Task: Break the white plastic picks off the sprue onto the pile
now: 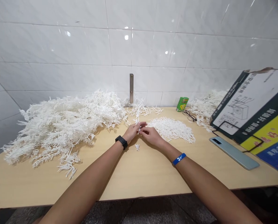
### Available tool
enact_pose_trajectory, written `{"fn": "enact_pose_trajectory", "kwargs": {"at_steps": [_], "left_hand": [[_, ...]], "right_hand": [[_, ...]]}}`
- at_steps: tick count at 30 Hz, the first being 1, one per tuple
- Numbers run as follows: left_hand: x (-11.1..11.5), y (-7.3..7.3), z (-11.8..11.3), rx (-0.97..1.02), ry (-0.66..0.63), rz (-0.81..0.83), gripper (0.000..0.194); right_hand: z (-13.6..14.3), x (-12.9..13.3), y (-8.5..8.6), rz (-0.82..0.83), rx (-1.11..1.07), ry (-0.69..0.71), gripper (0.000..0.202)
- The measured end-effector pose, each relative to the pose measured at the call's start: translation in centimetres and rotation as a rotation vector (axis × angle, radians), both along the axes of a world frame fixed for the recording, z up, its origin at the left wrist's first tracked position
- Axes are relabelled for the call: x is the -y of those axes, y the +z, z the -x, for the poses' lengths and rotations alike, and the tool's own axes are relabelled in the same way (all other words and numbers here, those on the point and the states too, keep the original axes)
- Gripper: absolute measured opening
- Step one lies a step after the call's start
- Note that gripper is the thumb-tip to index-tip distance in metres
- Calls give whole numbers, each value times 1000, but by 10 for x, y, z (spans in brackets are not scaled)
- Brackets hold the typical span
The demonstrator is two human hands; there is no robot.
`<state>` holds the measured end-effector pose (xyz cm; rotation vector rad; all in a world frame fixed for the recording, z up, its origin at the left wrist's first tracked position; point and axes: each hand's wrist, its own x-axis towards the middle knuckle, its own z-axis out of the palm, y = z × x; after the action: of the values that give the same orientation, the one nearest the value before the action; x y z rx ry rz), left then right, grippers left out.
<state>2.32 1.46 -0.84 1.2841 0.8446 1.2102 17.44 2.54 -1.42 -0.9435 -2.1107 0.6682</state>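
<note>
My left hand (132, 132), with a black band on its wrist, holds a thin white branched plastic sprig (137, 114) that sticks up past the fingers. Close against it, my right hand (151, 135) pinches at the lower end of the same sprig; the fingertips hide exactly what they grip. Just below the hands lies a small cluster of short white pieces (137, 147). Beside my right hand spreads a low heap of short white pieces (172, 129). Left of my left hand rises a large tangled pile of white branched sprigs (71, 121).
More sprigs (142, 109) lie behind the hands by a metal bracket (131, 88) on the tiled wall. At right are a green box (182, 104), eyeglasses (189, 115), another white pile (206, 104), a phone (234, 153) and a big printed carton (252, 109) with a black wire stand (241, 132).
</note>
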Motion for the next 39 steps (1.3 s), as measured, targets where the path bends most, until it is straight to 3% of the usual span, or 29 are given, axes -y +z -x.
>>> {"fn": "enact_pose_trajectory", "kwargs": {"at_steps": [5,8,14,19,23,27,29,31,34,39], "left_hand": [[-3,-2,0,16,-23,-43,58],[-4,-5,0,-80,10,-81,59],[-6,-7,1,-211,129,-130,51],[-7,-3,5,-102,186,-32,56],[-4,2,6,-29,159,37,58],[-2,6,5,4,110,82,53],[-2,6,5,19,90,78,51],[-3,5,6,33,86,62,49],[-3,4,6,24,70,61,52],[-3,0,6,42,-32,49,54]], "right_hand": [[0,1,0,38,41,79,29],[0,3,3,68,23,118,28],[2,14,9,297,-75,226,30],[8,20,7,143,59,273,31],[5,16,9,121,-144,91,30],[-10,3,16,175,-513,-325,34],[-18,-4,19,167,-504,-471,39],[-23,-7,20,168,-416,-514,43],[-20,-4,20,156,-337,-445,43],[-4,6,20,123,-267,-138,27]]}}
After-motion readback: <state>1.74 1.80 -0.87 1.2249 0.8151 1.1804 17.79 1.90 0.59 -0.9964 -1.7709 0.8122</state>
